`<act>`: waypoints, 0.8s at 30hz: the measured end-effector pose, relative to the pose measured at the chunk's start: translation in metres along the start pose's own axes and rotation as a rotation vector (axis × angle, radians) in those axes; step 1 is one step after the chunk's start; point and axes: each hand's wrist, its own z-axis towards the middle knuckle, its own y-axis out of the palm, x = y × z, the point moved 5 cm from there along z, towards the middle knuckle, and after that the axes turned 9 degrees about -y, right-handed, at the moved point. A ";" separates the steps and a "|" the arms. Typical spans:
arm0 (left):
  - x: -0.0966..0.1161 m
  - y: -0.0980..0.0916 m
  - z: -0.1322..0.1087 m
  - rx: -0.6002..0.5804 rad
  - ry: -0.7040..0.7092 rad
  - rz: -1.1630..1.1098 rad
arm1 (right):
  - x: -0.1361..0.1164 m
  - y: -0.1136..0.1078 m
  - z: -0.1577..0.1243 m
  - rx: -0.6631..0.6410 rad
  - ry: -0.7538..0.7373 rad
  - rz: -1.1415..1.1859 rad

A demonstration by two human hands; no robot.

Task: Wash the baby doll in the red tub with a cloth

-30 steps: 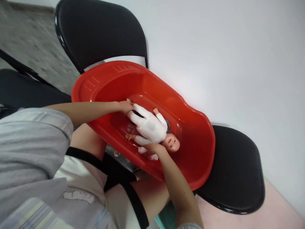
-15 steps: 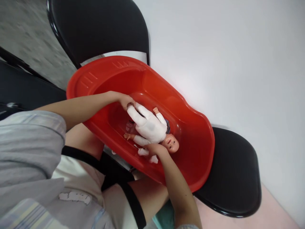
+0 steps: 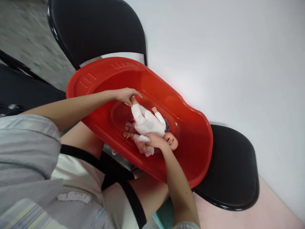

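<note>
A baby doll [image 3: 149, 124] in a white outfit lies on its back in a red baby bathtub [image 3: 193, 133], its head toward the right end and its legs toward the left. My left hand [image 3: 127, 95] is around the doll's bare feet, the thumb below and the fingers reaching over. Around the doll's upper arm near the shoulder closes my right hand [image 3: 154, 140]. A crumpled pale pink and white cloth [image 3: 147, 150] lies beside the doll, under that arm. Behind the doll's far shoulder a bit of dark fabric [image 3: 167, 125] shows, mostly hidden.
The tub spans two black chairs, one seat [image 3: 95, 28] at upper left and another seat [image 3: 234, 168] at right. A white surface [image 3: 226, 63] borders the tub's far side. My legs are under its near edge, and a dark chair [image 3: 26, 86] stands at left.
My left hand has moved up slightly and lifted the doll's legs, whose feet now show. My right hand has shifted from the cloth up onto the doll's upper arm.
</note>
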 end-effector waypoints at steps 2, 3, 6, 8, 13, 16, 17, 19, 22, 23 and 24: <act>0.003 0.001 -0.006 -0.002 0.051 -0.153 | 0.011 -0.001 0.003 0.021 0.006 -0.083; 0.005 0.003 -0.008 -0.013 0.084 -0.244 | 0.014 -0.005 0.005 0.077 0.001 -0.112; 0.015 0.016 -0.012 -0.082 0.175 -0.514 | 0.017 -0.020 0.008 0.329 -0.065 -0.125; 0.024 0.027 -0.012 -0.133 0.210 -0.633 | 0.015 -0.032 0.007 0.501 -0.129 -0.115; 0.054 0.052 -0.004 -0.264 0.275 -0.754 | 0.001 -0.051 -0.008 0.824 -0.321 -0.101; 0.069 0.061 0.000 -0.273 0.278 -0.785 | -0.009 -0.054 -0.024 1.052 -0.378 -0.125; 0.072 0.063 0.000 -0.255 0.275 -0.782 | -0.012 -0.055 -0.030 1.125 -0.378 -0.137; 0.078 0.065 -0.001 -0.214 0.277 -0.762 | -0.015 -0.053 -0.038 1.223 -0.360 -0.160; 0.086 0.070 -0.007 -0.196 0.312 -0.694 | -0.016 -0.050 -0.045 1.262 -0.381 -0.188; 0.089 0.072 -0.010 -0.196 0.325 -0.662 | -0.016 -0.049 -0.045 1.260 -0.414 -0.204; 0.091 0.074 -0.012 -0.194 0.339 -0.635 | -0.017 -0.048 -0.045 1.255 -0.456 -0.227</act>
